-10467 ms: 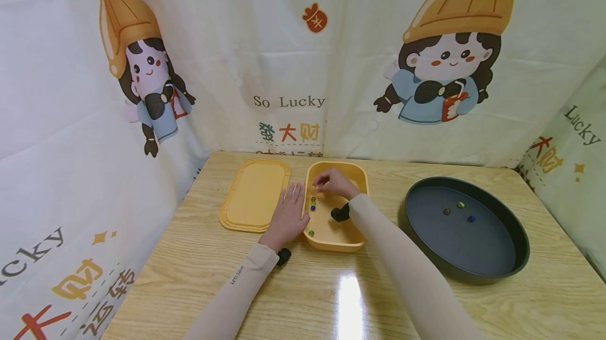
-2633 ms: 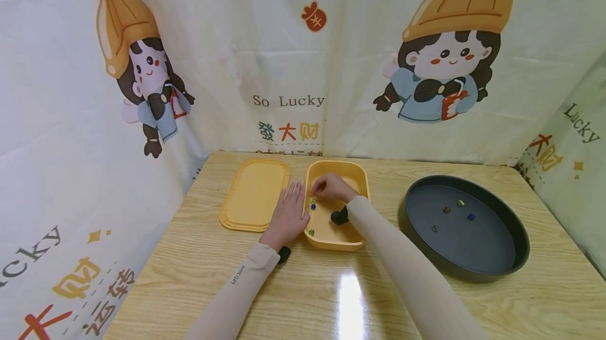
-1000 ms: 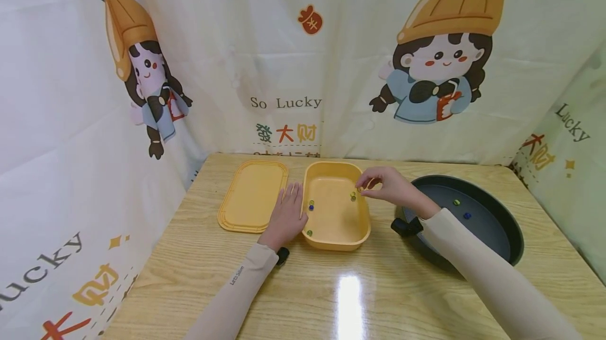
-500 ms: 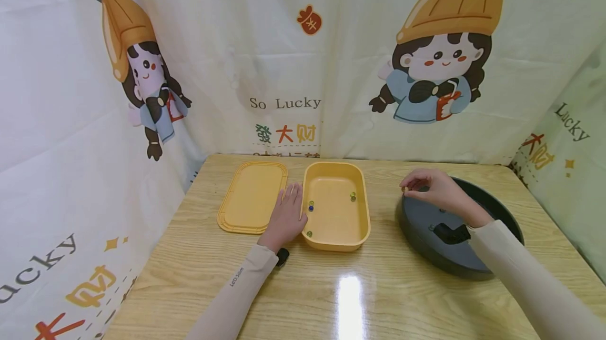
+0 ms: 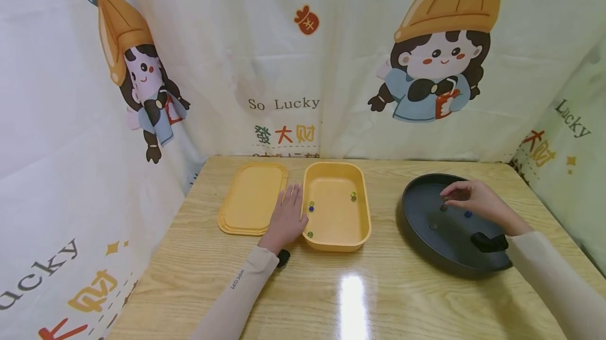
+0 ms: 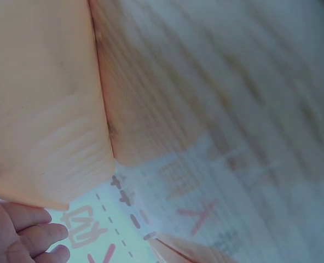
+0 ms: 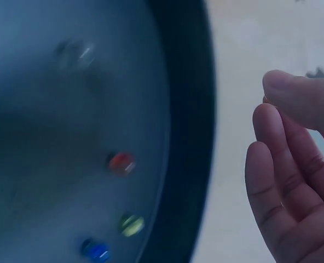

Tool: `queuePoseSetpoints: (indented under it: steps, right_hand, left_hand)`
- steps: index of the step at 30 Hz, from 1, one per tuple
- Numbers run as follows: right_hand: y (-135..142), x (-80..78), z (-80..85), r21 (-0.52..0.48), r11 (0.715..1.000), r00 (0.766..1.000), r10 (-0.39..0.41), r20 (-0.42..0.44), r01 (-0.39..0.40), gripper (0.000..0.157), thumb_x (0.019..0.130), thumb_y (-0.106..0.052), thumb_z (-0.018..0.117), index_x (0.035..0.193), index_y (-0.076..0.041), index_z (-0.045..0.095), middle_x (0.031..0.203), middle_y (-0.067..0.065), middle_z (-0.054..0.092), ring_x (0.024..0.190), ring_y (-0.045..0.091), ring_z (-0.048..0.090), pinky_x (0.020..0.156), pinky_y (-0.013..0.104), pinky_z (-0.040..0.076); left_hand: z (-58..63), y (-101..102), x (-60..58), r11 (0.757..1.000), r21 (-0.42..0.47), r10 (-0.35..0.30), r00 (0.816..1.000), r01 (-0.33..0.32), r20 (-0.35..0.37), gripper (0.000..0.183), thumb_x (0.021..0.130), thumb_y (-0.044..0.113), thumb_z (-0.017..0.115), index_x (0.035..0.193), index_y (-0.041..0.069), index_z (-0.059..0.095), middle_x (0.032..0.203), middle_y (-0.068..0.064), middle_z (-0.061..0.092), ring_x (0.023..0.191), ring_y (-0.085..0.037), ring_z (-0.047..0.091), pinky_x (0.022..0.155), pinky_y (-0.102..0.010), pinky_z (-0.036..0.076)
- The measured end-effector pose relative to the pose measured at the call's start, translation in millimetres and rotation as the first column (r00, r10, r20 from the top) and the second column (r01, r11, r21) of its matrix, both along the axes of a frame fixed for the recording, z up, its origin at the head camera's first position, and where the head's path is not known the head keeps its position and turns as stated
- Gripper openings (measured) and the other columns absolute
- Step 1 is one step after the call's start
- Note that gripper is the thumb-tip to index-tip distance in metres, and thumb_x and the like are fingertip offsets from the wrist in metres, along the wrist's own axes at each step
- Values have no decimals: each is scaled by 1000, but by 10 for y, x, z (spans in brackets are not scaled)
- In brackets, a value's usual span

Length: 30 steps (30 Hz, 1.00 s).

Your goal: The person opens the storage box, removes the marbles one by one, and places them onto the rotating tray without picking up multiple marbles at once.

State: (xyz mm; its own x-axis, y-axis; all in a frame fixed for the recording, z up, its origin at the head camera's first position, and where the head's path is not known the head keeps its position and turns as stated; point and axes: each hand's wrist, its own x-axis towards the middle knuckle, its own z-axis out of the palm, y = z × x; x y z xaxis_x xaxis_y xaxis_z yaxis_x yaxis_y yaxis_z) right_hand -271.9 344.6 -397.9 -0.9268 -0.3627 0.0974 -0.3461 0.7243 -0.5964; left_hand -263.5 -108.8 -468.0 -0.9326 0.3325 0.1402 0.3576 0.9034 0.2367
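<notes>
My right hand (image 5: 475, 203) is over the dark round pan (image 5: 445, 256), thumb and index finger pinching a small amber marble (image 7: 265, 100), mostly hidden by the fingertips. Below it in the pan lie a reddish-brown marble (image 5: 443, 207), a blue marble (image 5: 468, 214) and a clear marble (image 5: 433, 226). The right wrist view also shows a green-yellow marble (image 7: 131, 224) there. My left hand (image 5: 286, 219) lies with straight fingers along the left wall of the yellow box (image 5: 336, 248). Inside that box are a blue marble (image 5: 311, 208), a green marble (image 5: 310, 234) and yellow-green ones (image 5: 353, 196).
A flat yellow lid (image 5: 253, 198) lies on the wooden table (image 5: 322, 292) left of the box. A printed curtain (image 5: 350, 66) hangs behind and at both sides. Bare table separates the box from the pan.
My right hand has carried the amber marble rightward from the yellow box to above the pan. The clear marble joined the pan earlier. My left hand stays by the box.
</notes>
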Motion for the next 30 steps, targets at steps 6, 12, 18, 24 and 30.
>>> queuePoseSetpoints:
  steps: [6,12,18,24,30]
  right_hand:
    - [224,-55,-171,1,999,996,41,75,-41,18,79,-1,69,96,7,67,88,16,70,72,4,66,58,28,53]
    - [337,-114,-279,-6,992,979,126,161,-126,17,79,-2,69,93,8,67,83,8,70,70,2,62,59,24,52]
    - [388,-140,-347,7,984,958,173,229,-179,15,79,-2,70,89,8,66,76,4,67,68,1,60,59,23,52]
    - [450,-158,-429,48,984,956,155,248,-172,12,76,-3,72,86,3,68,74,-1,66,67,-2,58,59,22,51]
    - [482,-157,-515,61,986,963,140,231,-158,10,73,-1,74,82,0,69,73,-7,66,65,-3,58,58,22,51]
  left_hand:
    - [-7,-7,3,1000,21,-1,1000,1,-1,66,95,23,44,149,-3,16,156,-17,19,146,-30,14,119,-48,9]
    - [-10,-10,8,1000,27,-1,1000,1,9,66,95,24,43,149,-3,16,156,-18,20,147,-30,14,119,-47,8]
    - [-4,-13,-6,1000,16,0,1000,-1,15,66,96,25,41,149,-3,15,156,-17,19,147,-31,13,119,-48,9]
    - [-5,-12,-23,1000,1,2,1000,-2,13,66,96,25,41,149,-2,14,156,-17,19,147,-30,13,119,-47,9]
    - [-16,-13,-29,1000,5,0,1000,0,6,67,95,25,42,149,-3,14,156,-18,19,146,-30,14,119,-48,10]
